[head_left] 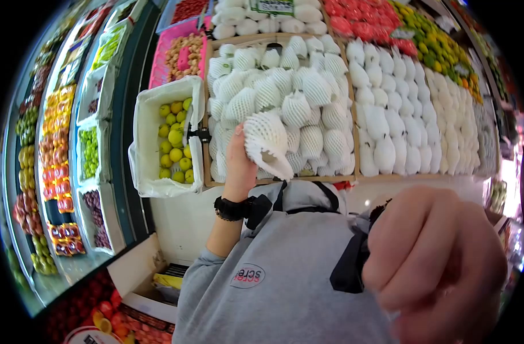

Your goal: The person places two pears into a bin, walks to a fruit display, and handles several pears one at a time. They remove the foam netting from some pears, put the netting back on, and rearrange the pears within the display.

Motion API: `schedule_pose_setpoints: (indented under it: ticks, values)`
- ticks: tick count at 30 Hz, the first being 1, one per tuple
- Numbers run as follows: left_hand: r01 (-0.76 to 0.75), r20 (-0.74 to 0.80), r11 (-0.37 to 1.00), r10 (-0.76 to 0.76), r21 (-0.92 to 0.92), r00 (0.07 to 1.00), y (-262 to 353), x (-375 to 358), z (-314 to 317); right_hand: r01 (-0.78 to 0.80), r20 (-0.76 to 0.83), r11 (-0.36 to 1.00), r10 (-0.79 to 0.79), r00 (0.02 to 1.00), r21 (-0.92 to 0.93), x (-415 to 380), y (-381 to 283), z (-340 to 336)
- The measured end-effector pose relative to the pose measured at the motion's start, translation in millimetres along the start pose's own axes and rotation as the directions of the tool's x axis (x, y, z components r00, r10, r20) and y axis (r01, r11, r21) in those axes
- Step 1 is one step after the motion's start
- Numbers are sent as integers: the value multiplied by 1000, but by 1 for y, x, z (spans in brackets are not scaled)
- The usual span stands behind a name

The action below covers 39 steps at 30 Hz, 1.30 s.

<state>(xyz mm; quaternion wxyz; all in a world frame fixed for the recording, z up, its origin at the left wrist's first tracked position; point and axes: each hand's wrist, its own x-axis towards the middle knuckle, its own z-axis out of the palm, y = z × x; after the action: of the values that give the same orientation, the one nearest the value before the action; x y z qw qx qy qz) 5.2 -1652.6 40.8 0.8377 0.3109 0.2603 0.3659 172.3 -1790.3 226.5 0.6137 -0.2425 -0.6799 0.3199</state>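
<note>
Fingers of the left hand (242, 161) curl around a foam-netted fruit (265, 135), thumb against its side, the other fingertips hidden. The white mesh flares loose at one end, baring a dull patch. A light, palm-supported hold, with the sleeve kept snug, should best guard against bruising. The fruit is held over a wood-edged display (354, 129) of similar wrapped fruit (316, 89), near a white-lined bin (149, 182). The right hand (439, 258), blurred near the lens, is curled; whether it pinches anything cannot be told.
</note>
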Motion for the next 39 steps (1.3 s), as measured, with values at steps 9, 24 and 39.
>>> schedule_pose_setpoints:
  ticks: [9,24,39]
  values:
    - [105,-62,994,-106,-26,992,-8,-4,0,-368,-370,926,315,874,-81,-79,13,-6]
    - [-208,21,906,215,369,976,-4,-1,25,-733,-432,648,611,663,-207,-55,126,-8]
    - [-575,479,509,320,641,817,11,23,40,-333,-138,351,841,524,875,-82,140,-9]
